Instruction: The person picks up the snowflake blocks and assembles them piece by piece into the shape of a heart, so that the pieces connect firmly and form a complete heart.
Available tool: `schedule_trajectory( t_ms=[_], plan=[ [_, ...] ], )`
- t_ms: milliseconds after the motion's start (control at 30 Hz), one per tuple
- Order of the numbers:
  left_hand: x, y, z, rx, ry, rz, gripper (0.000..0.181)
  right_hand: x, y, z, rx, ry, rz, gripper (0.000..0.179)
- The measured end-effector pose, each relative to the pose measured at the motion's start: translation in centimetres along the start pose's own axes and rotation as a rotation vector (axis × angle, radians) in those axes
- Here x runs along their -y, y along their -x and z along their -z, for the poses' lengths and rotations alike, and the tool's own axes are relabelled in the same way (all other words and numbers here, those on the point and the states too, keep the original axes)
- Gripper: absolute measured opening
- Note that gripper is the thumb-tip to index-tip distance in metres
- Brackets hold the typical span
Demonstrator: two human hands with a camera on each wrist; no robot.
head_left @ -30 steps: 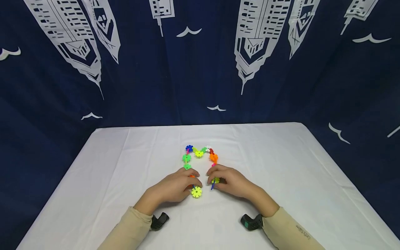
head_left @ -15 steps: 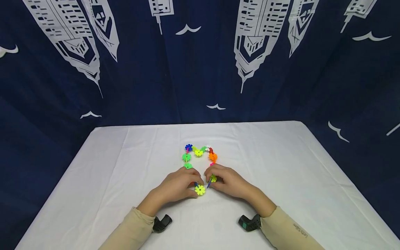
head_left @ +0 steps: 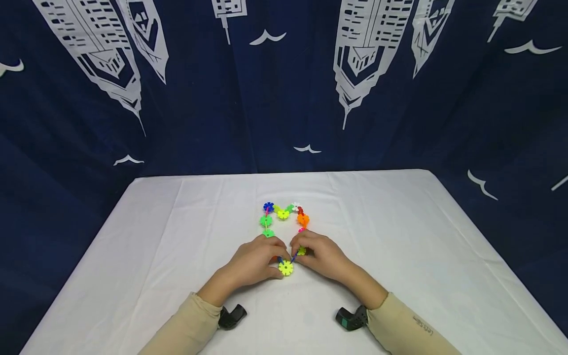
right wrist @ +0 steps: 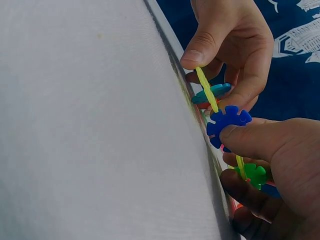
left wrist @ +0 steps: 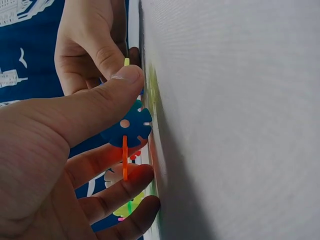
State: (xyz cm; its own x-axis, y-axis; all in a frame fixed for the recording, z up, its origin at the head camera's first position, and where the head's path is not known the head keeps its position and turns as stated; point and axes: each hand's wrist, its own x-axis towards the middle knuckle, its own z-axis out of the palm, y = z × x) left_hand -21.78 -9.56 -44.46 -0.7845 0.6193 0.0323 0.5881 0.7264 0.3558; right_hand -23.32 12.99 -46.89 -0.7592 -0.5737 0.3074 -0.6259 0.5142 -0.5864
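A loop of notched, flower-shaped plastic discs in several colours lies on the white table, joined edge to edge. At its near end my left hand [head_left: 257, 261] pinches a yellow notched disc [head_left: 286, 268], beside a teal-blue disc [left wrist: 135, 127] and an orange one [left wrist: 125, 159] seen edge-on. My right hand [head_left: 321, 254] pinches a dark blue notched disc [right wrist: 229, 120], thumb on its face. In the right wrist view the yellow disc's edge meets the blue disc's notched rim. A green disc [right wrist: 256, 175] shows behind the right thumb. Fingers hide some discs on both sides.
The far part of the loop holds a blue disc [head_left: 268, 207], a yellow disc [head_left: 283, 214] and an orange disc [head_left: 303, 219]. White cloth covers the table [head_left: 199, 212]. A dark blue printed curtain [head_left: 284, 98] hangs behind it. Black wrist cameras sit under both forearms.
Both hands have come closer together, bringing the loop's two near ends in. The gap between the yellow disc and the dark blue disc has closed up to their edges.
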Motion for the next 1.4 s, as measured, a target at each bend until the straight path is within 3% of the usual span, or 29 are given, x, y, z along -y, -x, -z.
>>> schedule_trajectory(
  t_ms=[333, 933, 1200, 1400],
  plan=[
    [-0.11, -0.02, -0.19, -0.019, -0.006, 0.017, 0.029, 0.38, -0.09, 0.28, 0.024, -0.023, -0.025, 0.013],
    [-0.13, -0.05, -0.19, -0.013, 0.016, 0.019, 0.031, 0.58, -0.02, 0.31, 0.029, 0.08, -0.03, 0.003],
    [-0.11, 0.07, 0.04, -0.003, 0.013, 0.019, 0.032, 0.66, -0.07, 0.3, 0.046, 0.077, -0.054, 0.003],
    [-0.12, 0.02, 0.03, -0.001, 0.033, 0.035, 0.032, 0.78, 0.06, 0.15, 0.01, 0.088, -0.058, 0.014]
  ],
)
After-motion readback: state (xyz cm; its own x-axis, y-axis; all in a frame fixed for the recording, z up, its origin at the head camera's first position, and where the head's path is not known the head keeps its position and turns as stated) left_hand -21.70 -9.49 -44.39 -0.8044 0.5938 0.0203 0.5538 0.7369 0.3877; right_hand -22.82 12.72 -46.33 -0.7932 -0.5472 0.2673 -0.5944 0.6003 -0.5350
